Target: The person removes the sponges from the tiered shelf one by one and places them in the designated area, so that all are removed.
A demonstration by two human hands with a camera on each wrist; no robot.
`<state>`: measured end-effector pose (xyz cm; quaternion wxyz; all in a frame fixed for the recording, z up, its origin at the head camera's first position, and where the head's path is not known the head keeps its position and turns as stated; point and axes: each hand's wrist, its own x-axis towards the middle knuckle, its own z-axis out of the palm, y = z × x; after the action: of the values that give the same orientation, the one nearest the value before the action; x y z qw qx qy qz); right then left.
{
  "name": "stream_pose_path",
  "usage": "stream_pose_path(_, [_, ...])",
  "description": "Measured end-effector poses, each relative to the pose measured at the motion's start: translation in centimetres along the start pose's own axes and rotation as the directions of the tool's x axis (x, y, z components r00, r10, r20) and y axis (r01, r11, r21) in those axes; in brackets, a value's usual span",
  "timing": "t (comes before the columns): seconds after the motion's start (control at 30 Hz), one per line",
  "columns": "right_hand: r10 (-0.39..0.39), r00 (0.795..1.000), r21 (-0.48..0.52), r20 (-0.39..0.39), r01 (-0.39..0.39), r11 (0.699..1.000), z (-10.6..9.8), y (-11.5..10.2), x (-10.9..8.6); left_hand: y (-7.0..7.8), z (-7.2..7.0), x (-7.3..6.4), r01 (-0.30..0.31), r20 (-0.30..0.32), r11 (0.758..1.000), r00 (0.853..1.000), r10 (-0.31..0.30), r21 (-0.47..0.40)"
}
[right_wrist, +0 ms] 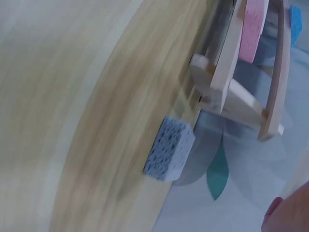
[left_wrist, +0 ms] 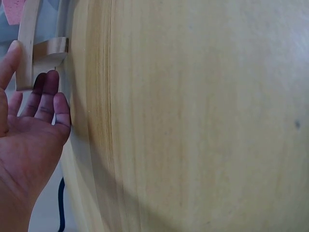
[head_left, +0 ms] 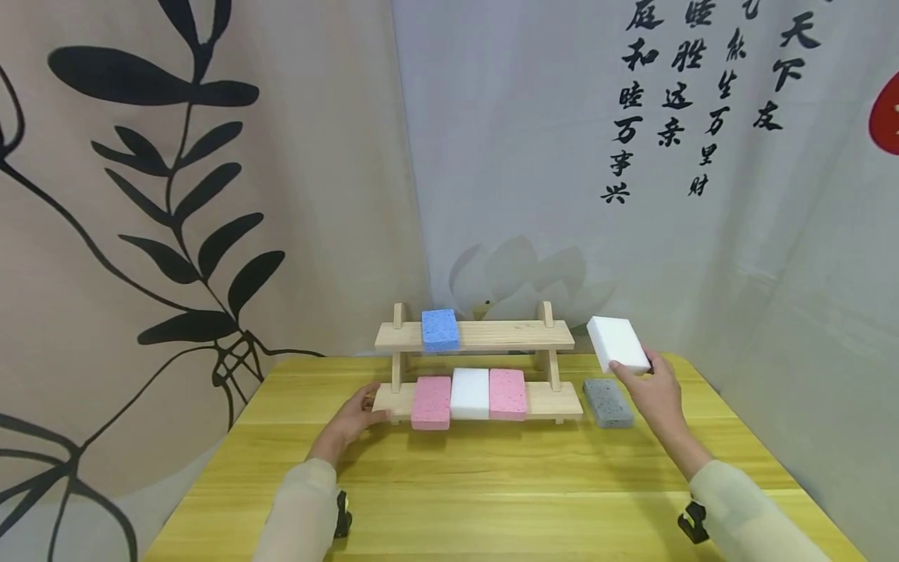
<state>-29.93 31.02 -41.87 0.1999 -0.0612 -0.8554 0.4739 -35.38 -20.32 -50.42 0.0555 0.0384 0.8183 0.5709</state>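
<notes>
A two-tier wooden rack [head_left: 516, 336] stands at the back of the table. On its lower shelf, a white sponge [head_left: 470, 393] sits between a left pink sponge [head_left: 431, 403] and a right pink sponge [head_left: 507, 394]. A blue sponge [head_left: 440, 330] rests on the upper shelf, left of centre. My left hand [head_left: 357, 415] holds the lower shelf's left end, thumb in front and fingers behind. To the right of the rack, my right hand [head_left: 653, 384] pinches another white sponge [head_left: 618, 344] by its lower edge, raised above a grey speckled sponge [head_left: 608, 403].
The grey sponge lies on the wooden table [head_left: 492, 499] just right of the rack, near the back edge. Behind the table hangs a printed cloth [head_left: 337, 195] with dark leaves and writing. A dark cord [left_wrist: 62, 205] hangs beyond the table edge in the left wrist view.
</notes>
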Motion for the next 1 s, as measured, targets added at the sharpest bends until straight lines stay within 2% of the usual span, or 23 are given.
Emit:
stream_pose_path(0.2, [0.019, 1.0, -0.002, -0.019, -0.019, 1.0, -0.8, 2.1, 0.5, 0.0, 0.0, 0.1, -0.003, 0.006, 1.0, 1.0, 0.003, -0.009])
stream_pose_path(0.37, [0.006, 0.999, -0.013, -0.033, -0.007, 1.0, -1.5, 4.1, 1.1, 0.0, 0.0, 0.1, 0.001, 0.008, 1.0, 1.0, 0.0, -0.012])
stream_pose_path(0.8, [0.034, 0.997, -0.088, 0.071, -0.028, 0.996, -3.4, 8.1, 1.6, -0.2, 0.0, 0.1, 0.014, -0.006, 1.0, 1.0, -0.014, 0.004])
stream_pose_path(1.0, [0.053, 0.994, -0.11, 0.093, -0.042, 0.993, -3.9, 9.5, 1.7, -0.1, 0.0, 0.1, 0.019, -0.003, 1.0, 1.0, -0.018, 0.003])
